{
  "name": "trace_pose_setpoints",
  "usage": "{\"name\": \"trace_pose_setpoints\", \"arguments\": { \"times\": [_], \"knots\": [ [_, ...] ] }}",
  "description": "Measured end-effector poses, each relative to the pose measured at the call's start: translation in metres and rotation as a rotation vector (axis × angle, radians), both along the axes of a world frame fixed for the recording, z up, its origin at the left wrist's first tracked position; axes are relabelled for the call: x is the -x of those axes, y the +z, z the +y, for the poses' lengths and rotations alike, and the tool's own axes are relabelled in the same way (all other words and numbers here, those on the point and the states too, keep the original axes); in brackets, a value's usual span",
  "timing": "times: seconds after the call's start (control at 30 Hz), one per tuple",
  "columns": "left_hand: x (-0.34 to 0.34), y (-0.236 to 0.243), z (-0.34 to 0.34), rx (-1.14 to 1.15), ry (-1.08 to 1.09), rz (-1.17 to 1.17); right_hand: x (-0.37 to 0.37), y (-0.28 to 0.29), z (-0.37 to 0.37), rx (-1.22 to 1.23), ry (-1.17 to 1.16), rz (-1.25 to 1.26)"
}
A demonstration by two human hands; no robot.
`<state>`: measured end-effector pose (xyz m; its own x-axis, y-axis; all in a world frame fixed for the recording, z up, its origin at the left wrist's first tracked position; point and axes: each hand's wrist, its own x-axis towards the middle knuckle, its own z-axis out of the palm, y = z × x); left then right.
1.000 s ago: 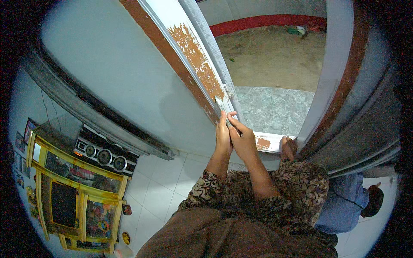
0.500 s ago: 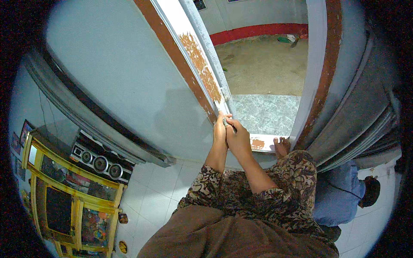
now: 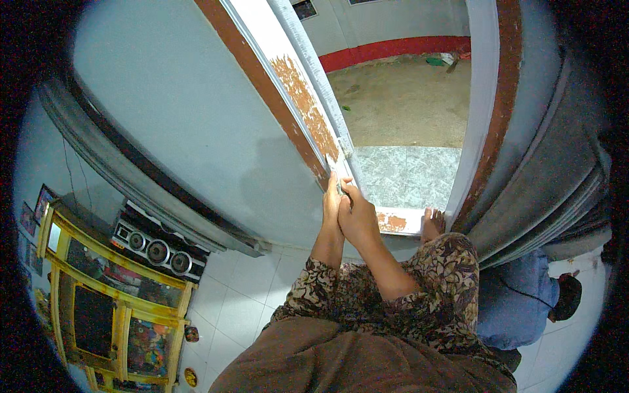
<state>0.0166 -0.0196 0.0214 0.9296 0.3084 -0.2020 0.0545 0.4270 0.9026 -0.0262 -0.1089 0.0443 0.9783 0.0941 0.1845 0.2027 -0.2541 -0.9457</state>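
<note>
Both hands are together low on the white door frame [image 3: 262, 29], beside a long patch of bare brown [image 3: 303, 98] where the paint is flaked off. My right hand [image 3: 357, 213] is closed around the dark handle of what looks like a scraper [image 3: 340, 189]. My left hand [image 3: 331, 208] lies against the same tool with its fingers stretched upward along it, pressed to the right hand. A thin pale blade seems to reach the lower end of the brown patch. Much of the tool is hidden by my fingers.
A white sill [image 3: 413, 221] with a flaked brown spot crosses the doorway, my bare foot [image 3: 431, 224] at its right end. Grey curtains [image 3: 557, 177] hang at right, near a person in blue [image 3: 514, 301]. A yellow cabinet [image 3: 121, 295] and a stereo [image 3: 157, 251] stand at lower left.
The view has shifted slightly. Both hands stay together on the tool, turned a little and a touch lower along the frame; the grip looks the same.
</note>
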Motion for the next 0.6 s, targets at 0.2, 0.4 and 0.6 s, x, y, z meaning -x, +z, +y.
{"name": "trace_pose_setpoints", "arguments": {
  "times": [0.2,0.4,0.6],
  "knots": [
    [-0.005,0.001,-0.006,-0.047,0.038,-0.007,-0.006,0.003,-0.003,-0.085,-0.028,-0.041],
    [0.005,-0.011,-0.008,0.152,0.022,0.015,0.001,0.001,-0.011,0.071,0.047,0.025],
    [0.001,-0.048,0.017,0.018,-0.040,-0.121,0.010,-0.012,-0.002,0.019,0.031,-0.051]
  ]
}}
